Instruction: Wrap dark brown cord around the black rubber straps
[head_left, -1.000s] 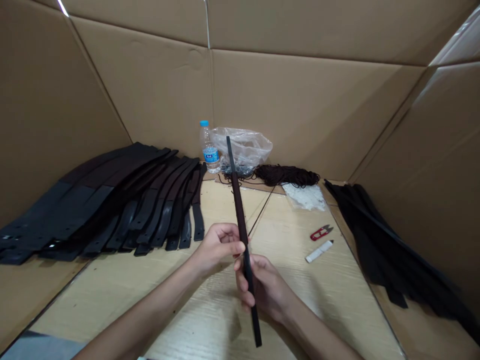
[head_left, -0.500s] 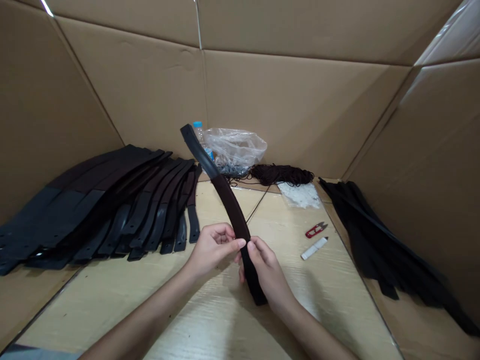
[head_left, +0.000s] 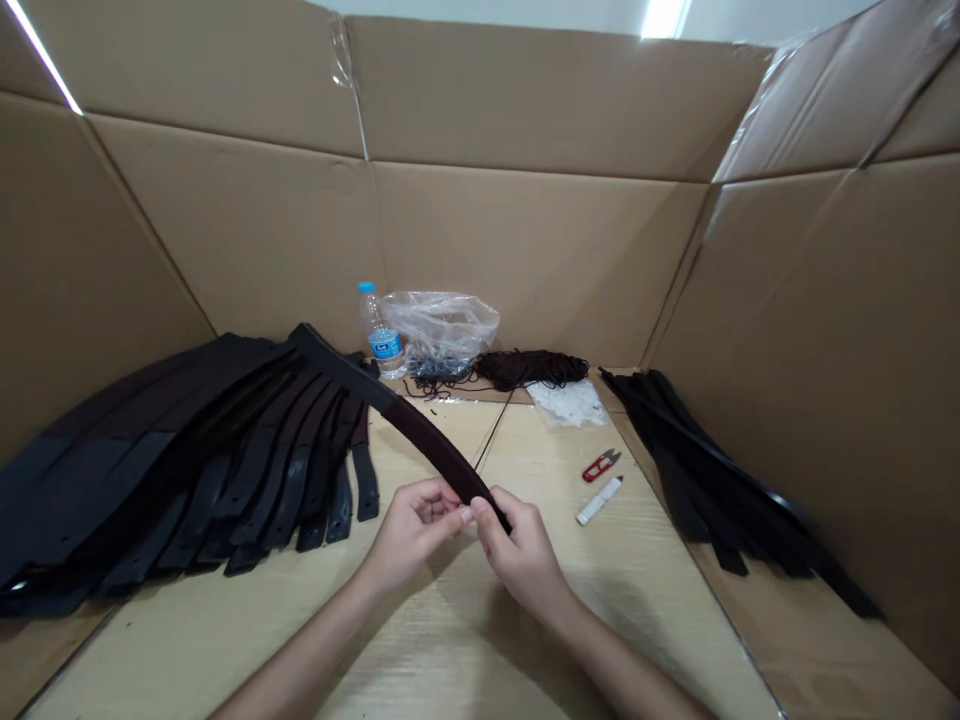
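Note:
Both hands hold a long curved black strap with a dark brown, textured middle section, tilted up to the left above the table. My right hand is closed round its near end, thumb on top, and hides that end. At the strap's near-left edge my left hand is closed, its thumb tip almost against the right thumb. The left fingertips are partly hidden behind the strap. A thin dark cord runs from behind the strap back to a dark brown cord bundle.
Similar straps are piled at left, black strips at right. Red thread snips and a white-handled cutter or pen lie right of my hands. A bottle, clear bag and white packet stand behind, before cardboard walls.
The strap has swung leftward and down, its far end now over the left pile. The right hand has tilted with it. Both hands stay on the strap; the whole view has shifted.

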